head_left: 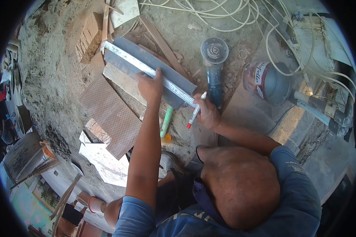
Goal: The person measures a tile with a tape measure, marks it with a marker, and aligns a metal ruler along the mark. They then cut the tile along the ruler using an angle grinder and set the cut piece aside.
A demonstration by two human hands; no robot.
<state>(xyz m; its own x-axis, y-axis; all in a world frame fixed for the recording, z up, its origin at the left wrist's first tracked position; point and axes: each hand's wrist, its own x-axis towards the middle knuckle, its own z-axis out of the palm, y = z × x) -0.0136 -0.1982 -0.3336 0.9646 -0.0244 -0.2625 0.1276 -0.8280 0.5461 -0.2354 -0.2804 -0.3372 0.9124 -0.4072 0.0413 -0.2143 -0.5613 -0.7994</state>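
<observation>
The left hand (149,87) rests on a long silvery metal strip (130,59) near its middle, the thumb and a finger set apart along it; whether the grip closes round the strip cannot be told. The right hand (207,113) grips a white marker (195,112) whose red end points down toward the person, and its fingers are at the strip's near right end. The strip lies lengthwise on a dark grey rectangular tile (124,45), slanting from upper left to lower right, with part of the tile showing along both sides. Under and beside the tile is a pale slab (124,82) on the dusty ground (55,47). A textured reddish-brown tile (108,114) lies left of the left forearm, partly above broken white pieces (105,162). A green handle (167,121) stands out between the forearms, near an orange object (166,139). Right of the grey tile lies an angle grinder (214,71), disc end away from the person. Farther right, a labelled bucket (267,83) is tipped on its side, and pale cable (225,14) loops across the far ground. A block of wood (89,37) sits beyond the tile's far left corner.
</observation>
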